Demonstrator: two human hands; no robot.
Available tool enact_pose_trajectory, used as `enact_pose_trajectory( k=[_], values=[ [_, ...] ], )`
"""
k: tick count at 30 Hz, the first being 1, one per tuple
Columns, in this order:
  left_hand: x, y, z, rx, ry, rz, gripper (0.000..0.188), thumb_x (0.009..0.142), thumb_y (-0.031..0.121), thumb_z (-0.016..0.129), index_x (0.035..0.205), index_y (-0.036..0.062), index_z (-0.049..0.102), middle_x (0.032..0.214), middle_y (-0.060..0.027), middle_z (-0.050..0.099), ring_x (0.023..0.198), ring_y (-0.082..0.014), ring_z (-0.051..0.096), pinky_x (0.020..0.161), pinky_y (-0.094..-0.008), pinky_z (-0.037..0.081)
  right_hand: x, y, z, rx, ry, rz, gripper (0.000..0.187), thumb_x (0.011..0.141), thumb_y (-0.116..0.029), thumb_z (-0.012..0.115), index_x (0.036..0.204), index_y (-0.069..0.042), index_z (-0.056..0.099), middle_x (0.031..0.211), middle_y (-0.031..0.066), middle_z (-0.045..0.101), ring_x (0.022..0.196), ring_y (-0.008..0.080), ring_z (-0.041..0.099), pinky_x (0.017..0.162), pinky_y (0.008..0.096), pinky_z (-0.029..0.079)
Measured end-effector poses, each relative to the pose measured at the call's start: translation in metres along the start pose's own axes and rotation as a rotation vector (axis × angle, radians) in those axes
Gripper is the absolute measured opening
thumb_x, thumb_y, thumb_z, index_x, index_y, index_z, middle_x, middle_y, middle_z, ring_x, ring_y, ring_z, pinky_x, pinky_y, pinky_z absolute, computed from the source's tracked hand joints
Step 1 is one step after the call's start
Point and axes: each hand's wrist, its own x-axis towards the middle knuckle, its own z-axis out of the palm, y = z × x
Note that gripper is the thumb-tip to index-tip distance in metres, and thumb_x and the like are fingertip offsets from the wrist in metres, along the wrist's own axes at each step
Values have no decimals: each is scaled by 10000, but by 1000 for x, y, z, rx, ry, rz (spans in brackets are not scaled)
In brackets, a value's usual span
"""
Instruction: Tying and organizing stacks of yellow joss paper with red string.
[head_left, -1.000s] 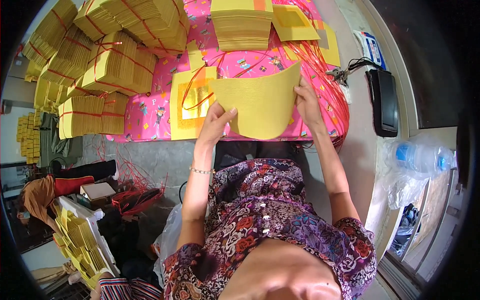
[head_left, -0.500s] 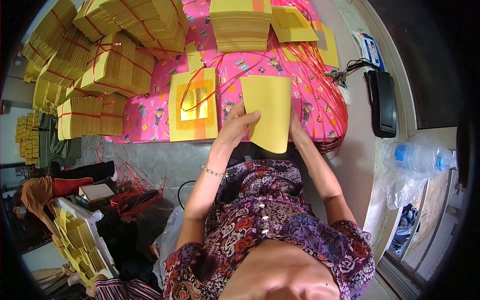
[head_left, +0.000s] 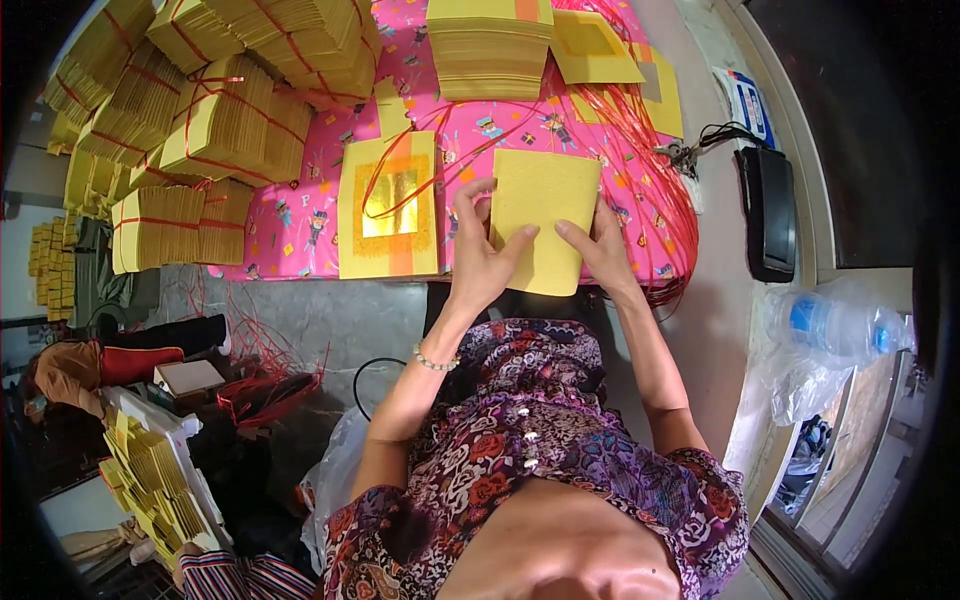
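Between both hands I hold a yellow paper stack (head_left: 546,195), plain side up, over the table's near edge. My left hand (head_left: 487,245) grips its left side with the thumb on top; my right hand (head_left: 598,245) grips the right side the same way. The fingers beneath are mostly hidden, and how many sheets there are I cannot tell. Left of my hands lies a yellow paper pile (head_left: 390,205) with a gold foil square and an orange stripe. A loop of red plastic string (head_left: 437,182) crosses over it.
Tied yellow paper bundles (head_left: 215,130) crowd the table's left. A tall loose stack (head_left: 490,55) stands at the back, beside loose sheets (head_left: 597,48). Red strands (head_left: 665,190) hang over the right edge. A black case (head_left: 768,215) lies right. Other people (head_left: 75,375) are at lower left.
The paper in my hands has turned flatter and squarer to me. My right hand, earlier mostly behind it, now shows with its thumb on top.
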Motion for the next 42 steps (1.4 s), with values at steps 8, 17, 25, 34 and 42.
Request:
enact_pose_trajectory(
  k=[8, 17, 25, 34, 42],
  values=[
    [-3, 1, 0, -120, -109, -67, 595, 893, -9, 562, 1401, -24, 253, 1271, -168, 496, 1170, -187, 498, 977, -302, 411, -4, -8, 1, 6, -34, 38, 549, 864, -104, 645, 1336, 3, 386, 1210, 103, 553, 1116, 160, 529, 949, 317, 436],
    [-5, 13, 6, -210, -122, -100, 494, 915, -16, 530, 1363, -12, 322, 1290, -127, 492, 1190, -164, 480, 988, -306, 404, -8, -14, 2, -44, -25, -27, 546, 873, -106, 639, 1338, 4, 375, 1201, 98, 555, 1098, 150, 534, 927, 314, 451],
    [2, 12, 2, -290, -180, -174, 522, 930, 10, 521, 1403, 5, 299, 1309, -113, 499, 1191, -155, 492, 983, -300, 408, -4, -21, 4, -37, 5, 13, 513, 879, -94, 635, 1323, 2, 397, 1182, 91, 567, 1078, 147, 552, 904, 305, 469],
    [20, 7, -1, -354, -175, -336, 449, 933, 33, 525, 1353, 5, 368, 1268, -102, 538, 1150, -159, 530, 954, -308, 438, 12, -16, -4, -13, -10, 172, 449, 894, -118, 630, 1281, 25, 454, 1143, 99, 603, 1025, 149, 588, 868, 295, 487],
    [26, -1, -3, -379, -190, -370, 395, 927, 57, 545, 1298, -3, 425, 1197, -91, 583, 1076, -151, 573, 897, -302, 471, 18, -7, -9, 139, -52, 295, 423, 899, -140, 629, 1263, 19, 484, 1128, 100, 622, 997, 144, 607, 847, 290, 497]
  ],
)
